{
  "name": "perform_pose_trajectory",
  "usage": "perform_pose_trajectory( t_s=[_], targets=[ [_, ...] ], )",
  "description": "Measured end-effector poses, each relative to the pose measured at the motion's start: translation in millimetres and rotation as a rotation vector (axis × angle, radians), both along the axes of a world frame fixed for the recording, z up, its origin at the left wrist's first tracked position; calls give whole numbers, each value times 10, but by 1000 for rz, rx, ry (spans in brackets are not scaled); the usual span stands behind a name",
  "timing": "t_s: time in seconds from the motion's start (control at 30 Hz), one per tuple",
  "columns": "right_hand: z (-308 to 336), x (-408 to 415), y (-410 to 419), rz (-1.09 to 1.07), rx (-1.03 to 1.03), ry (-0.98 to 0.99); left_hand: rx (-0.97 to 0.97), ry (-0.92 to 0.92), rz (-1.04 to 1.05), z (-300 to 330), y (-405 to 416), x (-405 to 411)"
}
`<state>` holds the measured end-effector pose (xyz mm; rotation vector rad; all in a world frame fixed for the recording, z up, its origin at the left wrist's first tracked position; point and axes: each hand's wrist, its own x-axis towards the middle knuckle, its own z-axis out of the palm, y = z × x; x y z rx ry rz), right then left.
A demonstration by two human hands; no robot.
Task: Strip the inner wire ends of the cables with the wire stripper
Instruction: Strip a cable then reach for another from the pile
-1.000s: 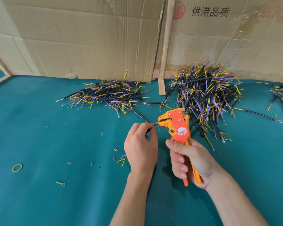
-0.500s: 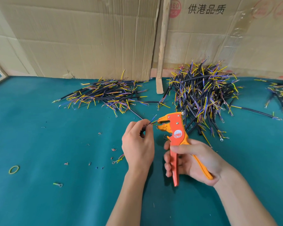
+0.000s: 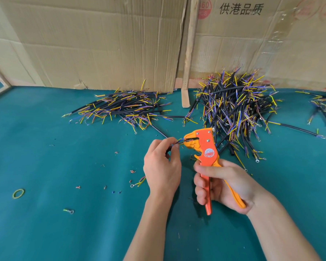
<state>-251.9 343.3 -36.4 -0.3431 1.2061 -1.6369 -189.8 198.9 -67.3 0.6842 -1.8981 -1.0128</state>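
The left hand [image 3: 163,166] is pinching a cable [image 3: 161,133] between thumb and fingertips, close to its end, probably so that the short inner wires [image 3: 180,141] are not bending while they are entering the stripper [image 3: 205,147]. The right hand [image 3: 224,183] is wrapping both handles, which are standing apart, so the squeeze is likely not given yet. The stripper's mouth is pointing to 9 o'clock, meeting the wires. Two piles [image 3: 237,108] are lying at 12 o'clock on the table [image 3: 64,232], within easy reach.
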Motion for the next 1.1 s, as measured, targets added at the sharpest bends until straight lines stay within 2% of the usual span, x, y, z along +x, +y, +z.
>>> perform_pose_trajectory(
  t_s=[0.17, 0.43, 0.83, 0.97, 1.1],
  targets=[
    [-17, 28, -29, -42, 9, -4, 5, 1, -6, 6, 0, -13],
    [-29, 5, -3, 26, -46, 32, 4, -1, 4, -9, -8, -10],
    [-77, 46, -81, -127, 18, 97, -21, 8, -10, -39, -39, -23],
    [-29, 50, -56, -78, -136, 16, -6, 26, 6, 18, -33, -34],
    [25, -59, 55, -54, -397, -43, 155, -32, -4, 225, 19, -168]
  ],
)
